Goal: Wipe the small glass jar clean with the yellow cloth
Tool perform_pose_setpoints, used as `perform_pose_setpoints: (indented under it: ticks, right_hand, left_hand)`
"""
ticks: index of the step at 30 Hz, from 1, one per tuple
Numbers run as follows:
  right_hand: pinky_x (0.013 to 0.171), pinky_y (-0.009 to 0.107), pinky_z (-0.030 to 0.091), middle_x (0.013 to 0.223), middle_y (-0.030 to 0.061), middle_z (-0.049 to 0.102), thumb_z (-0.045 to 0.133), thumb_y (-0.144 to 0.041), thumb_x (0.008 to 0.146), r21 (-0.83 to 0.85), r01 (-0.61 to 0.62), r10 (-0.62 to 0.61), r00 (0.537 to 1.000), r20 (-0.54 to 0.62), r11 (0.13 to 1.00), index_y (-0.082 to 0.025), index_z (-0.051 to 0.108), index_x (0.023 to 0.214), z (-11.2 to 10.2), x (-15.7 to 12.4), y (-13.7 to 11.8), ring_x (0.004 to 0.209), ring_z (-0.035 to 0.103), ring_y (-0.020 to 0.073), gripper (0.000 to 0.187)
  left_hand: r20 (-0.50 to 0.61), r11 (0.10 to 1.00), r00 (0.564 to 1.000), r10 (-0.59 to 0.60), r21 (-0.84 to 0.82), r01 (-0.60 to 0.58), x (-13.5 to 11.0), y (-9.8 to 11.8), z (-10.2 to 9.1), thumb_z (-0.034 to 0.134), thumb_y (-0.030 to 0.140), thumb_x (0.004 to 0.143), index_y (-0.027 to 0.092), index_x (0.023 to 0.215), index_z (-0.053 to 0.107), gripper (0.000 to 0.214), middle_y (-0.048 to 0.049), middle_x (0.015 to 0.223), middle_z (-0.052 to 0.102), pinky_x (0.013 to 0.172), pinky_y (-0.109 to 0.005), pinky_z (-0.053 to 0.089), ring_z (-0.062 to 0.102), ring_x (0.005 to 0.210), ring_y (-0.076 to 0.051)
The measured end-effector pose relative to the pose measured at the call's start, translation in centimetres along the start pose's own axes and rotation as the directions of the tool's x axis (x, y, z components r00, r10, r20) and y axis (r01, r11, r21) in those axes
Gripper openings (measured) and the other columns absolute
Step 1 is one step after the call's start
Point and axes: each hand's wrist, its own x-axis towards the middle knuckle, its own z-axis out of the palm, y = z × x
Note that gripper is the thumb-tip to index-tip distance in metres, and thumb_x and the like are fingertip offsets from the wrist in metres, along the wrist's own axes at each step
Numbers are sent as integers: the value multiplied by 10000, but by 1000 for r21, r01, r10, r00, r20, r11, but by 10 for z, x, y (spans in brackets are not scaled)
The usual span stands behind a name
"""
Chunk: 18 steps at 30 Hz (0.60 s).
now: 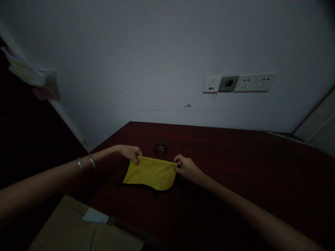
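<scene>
A yellow cloth [151, 172] with dark edging is stretched between my two hands, just over the dark red table [235, 164]. My left hand [132, 153] pinches its upper left corner, thumb on the yellow side. At the upper right corner, my right hand [185, 166] grips the cloth between thumb and fingers. The lower edge hangs toward me and curves at the right; whether it rests on the tabletop I cannot tell. Just beyond the cloth sits a small round glass dish [160, 148], touched by neither hand.
The table's far edge meets a pale wall [157, 69] bearing a row of switches and sockets [239, 83]. Light fabric [39, 78] hangs at the left. Below the table's front left edge, a white flat object [95, 215] and a cable [95, 235] show on the floor.
</scene>
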Motion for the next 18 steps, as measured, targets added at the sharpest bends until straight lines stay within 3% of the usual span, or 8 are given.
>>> perform_pose_setpoints:
  ticks: [3,6,9,13,15,18]
  right_hand:
    - [733,347,486,978,79,642,577,-208,754,-236,54,-63,998,-30,970,-192,541,1036,4,4,1,867,636,221,285]
    - [720,382,452,1086,108,604,587,-260,737,-312,34,-48,998,-38,950,-203,542,1091,2,6,-1,901,623,268,361]
    - [669,347,424,1064,85,601,577,-313,749,-396,24,-35,999,-22,918,-217,541,1100,0,6,-2,868,626,256,365]
    - [619,291,378,1038,51,601,555,-333,789,-436,28,-38,999,-14,899,-227,529,1107,2,5,1,856,620,215,337]
    - [604,278,364,1024,42,604,541,-361,817,-420,40,-60,998,-33,907,-230,523,1108,1,3,5,832,616,195,319]
    - [597,267,368,1004,35,613,471,-411,879,-400,26,-73,992,-104,916,-230,519,1097,-10,0,14,796,609,167,288]
  left_hand:
    - [-253,927,966,-45,349,135,7,-11,8,665,268,567,153,762,677,227,-43,713,680,587,-256,461,611,637,-193]
    - [-338,808,937,-94,524,270,5,-8,18,622,336,627,161,917,645,340,-101,909,682,647,-300,484,639,778,-244]
    - [-368,739,923,-113,589,326,1,-1,27,607,345,649,171,1054,578,442,-141,1098,627,712,-327,501,628,931,-275]
    - [-399,698,905,-147,607,381,1,14,34,590,310,674,170,1107,537,458,-172,1178,573,741,-365,515,611,1000,-302]
    - [-421,697,902,-94,620,361,3,28,38,555,277,703,158,1082,544,397,-183,1154,567,737,-392,517,617,977,-311]
    - [-481,766,871,104,597,238,13,60,46,477,180,722,160,1039,543,324,-152,1098,574,731,-395,515,628,913,-282]
